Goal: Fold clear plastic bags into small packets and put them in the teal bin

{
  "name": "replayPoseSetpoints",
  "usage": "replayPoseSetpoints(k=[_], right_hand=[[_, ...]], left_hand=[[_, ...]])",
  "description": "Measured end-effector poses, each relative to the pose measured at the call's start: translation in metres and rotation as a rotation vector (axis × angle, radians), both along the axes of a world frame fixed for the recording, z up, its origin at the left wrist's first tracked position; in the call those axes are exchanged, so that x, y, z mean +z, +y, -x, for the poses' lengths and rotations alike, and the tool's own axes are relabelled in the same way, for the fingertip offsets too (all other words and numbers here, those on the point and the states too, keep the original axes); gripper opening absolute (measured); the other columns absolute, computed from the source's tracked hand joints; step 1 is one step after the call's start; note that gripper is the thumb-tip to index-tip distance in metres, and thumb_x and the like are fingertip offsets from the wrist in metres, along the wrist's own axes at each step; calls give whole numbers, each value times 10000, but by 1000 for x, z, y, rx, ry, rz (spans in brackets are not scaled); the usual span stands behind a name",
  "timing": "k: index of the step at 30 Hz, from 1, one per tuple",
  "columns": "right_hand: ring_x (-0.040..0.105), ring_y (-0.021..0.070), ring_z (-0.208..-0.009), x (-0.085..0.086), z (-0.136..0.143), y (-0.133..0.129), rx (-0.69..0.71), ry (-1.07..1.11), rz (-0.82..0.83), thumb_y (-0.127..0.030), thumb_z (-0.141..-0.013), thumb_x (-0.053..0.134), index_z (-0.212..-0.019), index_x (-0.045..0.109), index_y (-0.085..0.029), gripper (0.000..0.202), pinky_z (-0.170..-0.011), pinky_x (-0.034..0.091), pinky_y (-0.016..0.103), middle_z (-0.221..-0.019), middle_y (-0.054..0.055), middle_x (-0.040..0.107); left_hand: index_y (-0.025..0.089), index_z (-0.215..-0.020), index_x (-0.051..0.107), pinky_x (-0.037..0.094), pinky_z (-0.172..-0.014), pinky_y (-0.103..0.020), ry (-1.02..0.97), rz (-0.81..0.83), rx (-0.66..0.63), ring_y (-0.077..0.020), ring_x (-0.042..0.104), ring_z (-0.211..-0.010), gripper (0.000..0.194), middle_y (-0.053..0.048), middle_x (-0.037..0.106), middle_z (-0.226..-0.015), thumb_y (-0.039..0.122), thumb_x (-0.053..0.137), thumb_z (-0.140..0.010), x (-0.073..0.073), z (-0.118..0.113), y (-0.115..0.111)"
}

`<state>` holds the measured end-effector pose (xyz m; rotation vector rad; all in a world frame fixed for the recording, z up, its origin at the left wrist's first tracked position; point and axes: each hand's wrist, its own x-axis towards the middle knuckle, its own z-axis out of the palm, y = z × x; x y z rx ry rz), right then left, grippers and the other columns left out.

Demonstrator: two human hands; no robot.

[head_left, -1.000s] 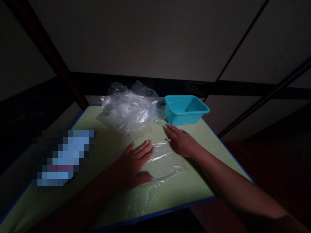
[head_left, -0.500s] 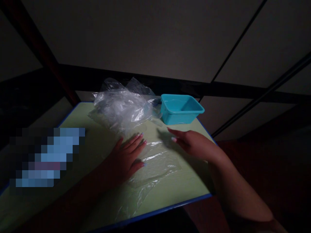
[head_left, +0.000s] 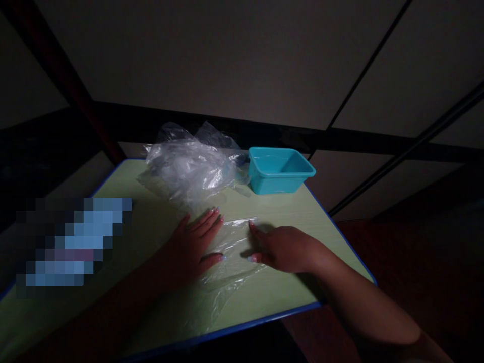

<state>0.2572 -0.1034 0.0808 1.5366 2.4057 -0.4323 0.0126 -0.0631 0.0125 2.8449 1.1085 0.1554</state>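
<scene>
Head view, with clock directions taken from the middle of a clear plastic film (head_left: 234, 252) lying flat on the table (head_left: 298, 212). At 9 o'clock, the left hand (head_left: 198, 242) is laid palm down with its fingers loosely spread, partly over the film's edge. At 3 o'clock, the right hand (head_left: 289, 247) is turned inward, its index finger and thumb parted at the film; its remaining fingers are hidden. Towards 11 o'clock, a crumpled heap of clear plastic (head_left: 189, 171) is piled near the far edge. Around 1 o'clock, a turquoise container (head_left: 282, 184) is set upright, close beside the heap. Farther out at 9 o'clock, a bluish object (head_left: 93, 222) is blurred by pixelation. Beyond, pale panels (head_left: 212, 55) are crossed by dark bands.
</scene>
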Motion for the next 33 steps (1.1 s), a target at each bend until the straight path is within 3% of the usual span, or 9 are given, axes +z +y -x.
replayPoseSetpoints(k=[10,16,23,29,33], right_hand=[[683,369,-891,2,-4,3,-17,-38,8,-509,-919,473,-1471,322,-19,753,-667,493,424,-1065,265,688],[677,363,-938,3,-5,5,-49,-99,28,-532,-936,423,-1484,302,-40,746,-695,493,418,-1051,239,699],[673,366,-968,6,-3,6,-85,-101,29,-520,-940,433,-1487,294,-42,740,-730,502,430,-1073,251,690],[673,366,-963,4,-4,8,-87,-80,0,-532,-929,450,-1469,343,-62,724,-722,499,425,-1081,249,690],[674,370,-948,3,-5,6,-60,-45,-39,-530,-931,450,-1475,334,-71,722,-715,493,425,-1060,243,697]], left_hand=[[169,-1506,255,214,-1112,-599,-78,-20,-17,-330,270,-1422,696,-147,282,-1545,530,421,-934,-9,5,1],[186,-1507,251,210,-1113,-600,-34,46,-20,-307,266,-1428,652,-137,267,-1547,467,430,-947,0,4,0],[269,-1482,312,157,-1134,-575,-12,68,-131,-274,242,-1439,547,-86,287,-1548,445,404,-972,5,1,3],[238,-1493,282,117,-1138,-586,-25,91,-180,-280,260,-1433,651,-113,310,-1536,556,418,-941,12,1,2],[214,-1480,317,145,-1131,-587,-14,110,-151,-283,310,-1413,634,-131,326,-1526,543,411,-947,14,1,-1]])
